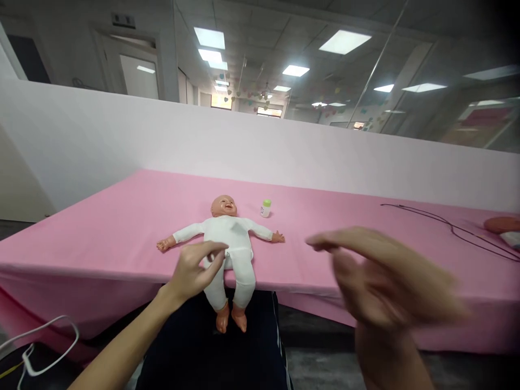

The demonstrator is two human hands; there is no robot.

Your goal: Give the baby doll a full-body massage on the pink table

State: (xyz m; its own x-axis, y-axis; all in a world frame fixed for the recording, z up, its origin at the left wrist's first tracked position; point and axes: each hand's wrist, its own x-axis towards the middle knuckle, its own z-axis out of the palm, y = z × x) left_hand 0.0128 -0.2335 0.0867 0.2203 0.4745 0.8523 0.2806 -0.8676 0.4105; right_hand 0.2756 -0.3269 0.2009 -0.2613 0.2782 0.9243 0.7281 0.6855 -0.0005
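Note:
A baby doll [233, 233] in white clothing lies on its back, arms spread, its legs hanging past the table's front edge over my dark-clothed lap. My left hand [199, 271] is over the doll's hip and thigh on the left side. Its fingers are curved, and the thumb and forefinger tips come close together with a small gap. Whether they touch the clothing cannot be made out. Off to the right, my right hand [385, 276] is blurred in the air, fingers stretched out and the thumb apart below them. Nothing shows in it.
A small white bottle with a green cap [266, 208] stands right of the doll's head. The table has a pink cloth [325, 233]. A thin dark cord [430, 216] and an orange-brown object [501, 225] lie at the right. A white cable [52, 346] hangs lower left.

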